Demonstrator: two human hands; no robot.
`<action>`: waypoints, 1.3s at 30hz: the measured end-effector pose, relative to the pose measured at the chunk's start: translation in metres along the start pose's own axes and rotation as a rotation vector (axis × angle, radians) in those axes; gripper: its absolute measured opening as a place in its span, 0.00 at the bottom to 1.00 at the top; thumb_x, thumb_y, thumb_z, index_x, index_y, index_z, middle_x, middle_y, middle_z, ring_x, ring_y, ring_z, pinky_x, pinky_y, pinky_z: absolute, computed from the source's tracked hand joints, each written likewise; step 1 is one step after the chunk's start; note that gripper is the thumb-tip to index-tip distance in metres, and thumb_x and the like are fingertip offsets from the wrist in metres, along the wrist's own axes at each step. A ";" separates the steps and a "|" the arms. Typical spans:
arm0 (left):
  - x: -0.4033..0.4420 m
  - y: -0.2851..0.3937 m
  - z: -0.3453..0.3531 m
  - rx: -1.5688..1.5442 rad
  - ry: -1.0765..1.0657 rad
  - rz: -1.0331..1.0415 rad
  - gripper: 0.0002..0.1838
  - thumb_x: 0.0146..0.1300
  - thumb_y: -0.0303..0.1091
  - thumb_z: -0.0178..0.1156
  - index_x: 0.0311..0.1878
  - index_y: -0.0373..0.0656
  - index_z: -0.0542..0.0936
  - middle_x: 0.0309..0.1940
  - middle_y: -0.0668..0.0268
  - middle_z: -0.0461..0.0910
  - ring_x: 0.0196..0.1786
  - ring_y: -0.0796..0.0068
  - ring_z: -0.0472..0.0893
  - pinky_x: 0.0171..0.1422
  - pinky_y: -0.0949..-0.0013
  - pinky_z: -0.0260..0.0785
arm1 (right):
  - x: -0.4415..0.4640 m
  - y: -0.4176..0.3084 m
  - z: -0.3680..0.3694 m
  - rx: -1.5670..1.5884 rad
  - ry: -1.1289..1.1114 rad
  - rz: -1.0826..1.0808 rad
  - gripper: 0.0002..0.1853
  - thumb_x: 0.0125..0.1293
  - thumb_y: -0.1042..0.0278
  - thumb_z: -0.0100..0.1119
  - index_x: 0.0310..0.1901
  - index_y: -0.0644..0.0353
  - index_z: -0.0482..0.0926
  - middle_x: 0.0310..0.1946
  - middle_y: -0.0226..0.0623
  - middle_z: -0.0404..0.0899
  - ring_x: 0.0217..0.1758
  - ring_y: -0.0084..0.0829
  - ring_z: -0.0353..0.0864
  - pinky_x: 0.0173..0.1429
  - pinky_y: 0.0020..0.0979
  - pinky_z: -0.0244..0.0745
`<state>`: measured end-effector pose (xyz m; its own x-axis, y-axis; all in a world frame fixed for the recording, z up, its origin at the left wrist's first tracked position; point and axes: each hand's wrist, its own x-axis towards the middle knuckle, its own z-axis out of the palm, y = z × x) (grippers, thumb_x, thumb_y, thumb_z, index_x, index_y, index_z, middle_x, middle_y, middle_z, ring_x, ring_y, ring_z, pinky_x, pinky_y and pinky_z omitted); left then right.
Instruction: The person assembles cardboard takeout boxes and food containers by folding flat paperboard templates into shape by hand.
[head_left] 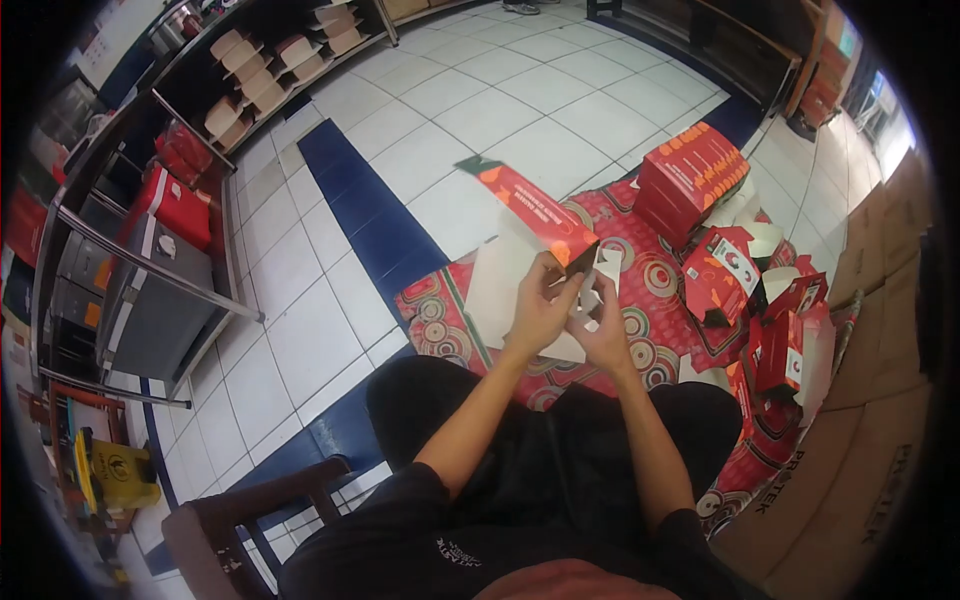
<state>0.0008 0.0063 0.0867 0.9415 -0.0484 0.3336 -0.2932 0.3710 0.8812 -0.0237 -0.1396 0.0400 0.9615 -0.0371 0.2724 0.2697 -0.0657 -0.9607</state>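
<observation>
Both hands are together in front of my lap, at one end of a partly folded red and white carton [535,215]. My left hand [541,308] has its fingers bent round the carton's near edge. Close beside it, my right hand [601,328] pinches white cardboard flaps [607,268] at the same end. The carton's red printed panel stretches away toward the upper left, ending in a dark green flap. Pale cardboard [500,285] lies under and behind the hands on the red patterned cloth [655,275].
A stack of red cartons [692,180] stands on the cloth at right, with several loose cartons [720,275] nearer. Brown boxes [870,400] line the right edge. Left are a metal rack [160,260], a grey box [160,310] and a chair [215,535].
</observation>
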 end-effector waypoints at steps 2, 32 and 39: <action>-0.004 0.002 -0.001 0.490 -0.063 0.117 0.17 0.71 0.23 0.71 0.61 0.35 0.81 0.55 0.53 0.86 0.62 0.63 0.87 0.63 0.60 0.81 | 0.003 0.012 -0.002 -0.026 0.037 -0.036 0.34 0.70 0.75 0.75 0.74 0.65 0.70 0.65 0.50 0.83 0.62 0.35 0.88 0.61 0.37 0.86; -0.005 -0.018 -0.014 0.310 -0.221 -0.240 0.22 0.74 0.33 0.73 0.64 0.33 0.79 0.56 0.57 0.89 0.59 0.66 0.89 0.63 0.62 0.82 | 0.004 0.006 -0.019 -0.073 0.124 0.058 0.29 0.65 0.77 0.79 0.67 0.67 0.79 0.37 0.37 0.86 0.42 0.26 0.89 0.51 0.30 0.87; 0.003 -0.023 -0.010 0.024 -0.007 -0.159 0.28 0.75 0.34 0.73 0.72 0.39 0.72 0.61 0.61 0.83 0.63 0.70 0.83 0.67 0.62 0.78 | 0.006 -0.021 -0.032 -0.185 -0.199 0.129 0.38 0.61 0.70 0.84 0.72 0.61 0.75 0.43 0.38 0.83 0.46 0.28 0.85 0.53 0.33 0.84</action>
<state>0.0120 0.0068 0.0636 0.9752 -0.1108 0.1918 -0.1448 0.3361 0.9306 -0.0253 -0.1700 0.0639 0.9838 0.1375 0.1151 0.1474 -0.2545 -0.9558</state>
